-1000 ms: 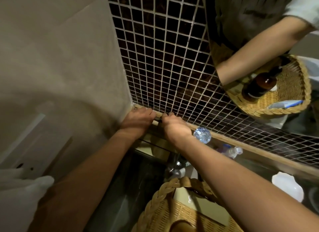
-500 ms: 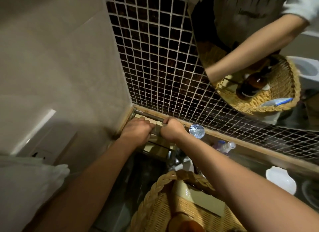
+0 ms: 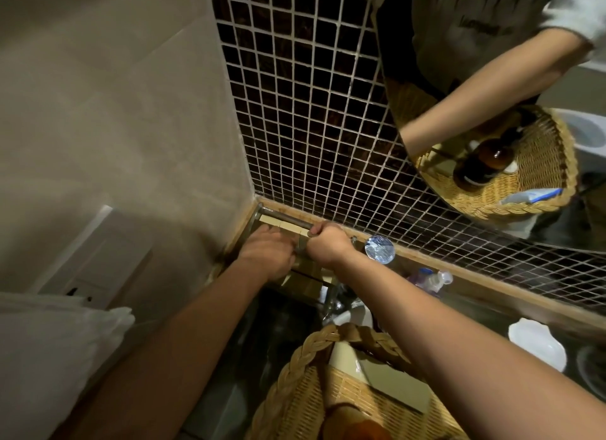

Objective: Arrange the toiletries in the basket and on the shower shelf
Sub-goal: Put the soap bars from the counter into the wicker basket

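Head view looks down into a corner where a beige wall meets dark mosaic tile. Both hands reach to the shower shelf [image 3: 278, 217], a metal rack in that corner whose rail runs along the tiled wall, left to right. Right hand [image 3: 328, 244] curls round the rail. Left hand [image 3: 267, 254] lies over pale boxes [image 3: 272, 222] on the shelf; its grip I cannot tell. Below, the wicker basket [image 3: 295, 374] sits on the dark worktop [image 3: 272, 325], a flat box [image 3: 390, 384] inside.

The one camera sat on my head, looking down, close to the corner shelf [image 3: 282, 221].
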`<action>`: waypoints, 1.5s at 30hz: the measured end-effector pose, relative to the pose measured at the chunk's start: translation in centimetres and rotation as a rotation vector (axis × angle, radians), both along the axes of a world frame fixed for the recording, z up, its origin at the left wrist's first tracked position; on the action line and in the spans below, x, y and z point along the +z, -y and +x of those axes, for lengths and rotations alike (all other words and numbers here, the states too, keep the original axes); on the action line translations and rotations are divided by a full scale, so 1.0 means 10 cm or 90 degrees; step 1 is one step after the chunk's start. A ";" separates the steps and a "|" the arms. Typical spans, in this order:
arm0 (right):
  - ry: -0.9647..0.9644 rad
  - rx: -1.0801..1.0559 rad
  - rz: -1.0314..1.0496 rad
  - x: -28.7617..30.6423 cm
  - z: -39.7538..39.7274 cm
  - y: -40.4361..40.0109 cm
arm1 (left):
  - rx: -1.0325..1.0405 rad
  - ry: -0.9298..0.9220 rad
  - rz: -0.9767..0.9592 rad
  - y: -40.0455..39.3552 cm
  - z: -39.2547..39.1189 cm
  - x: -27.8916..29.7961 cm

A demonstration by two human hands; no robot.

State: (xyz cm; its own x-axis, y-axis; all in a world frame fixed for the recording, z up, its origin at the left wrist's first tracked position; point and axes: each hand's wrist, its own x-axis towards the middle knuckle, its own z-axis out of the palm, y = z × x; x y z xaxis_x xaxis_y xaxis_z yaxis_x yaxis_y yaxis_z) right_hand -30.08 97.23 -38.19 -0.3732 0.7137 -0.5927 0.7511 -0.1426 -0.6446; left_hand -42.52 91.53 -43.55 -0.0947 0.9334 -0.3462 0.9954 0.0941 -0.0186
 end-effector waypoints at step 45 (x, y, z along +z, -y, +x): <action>0.282 0.472 0.541 0.81 2.09 1.27 | -0.065 0.035 0.126 1.41 1.60 1.10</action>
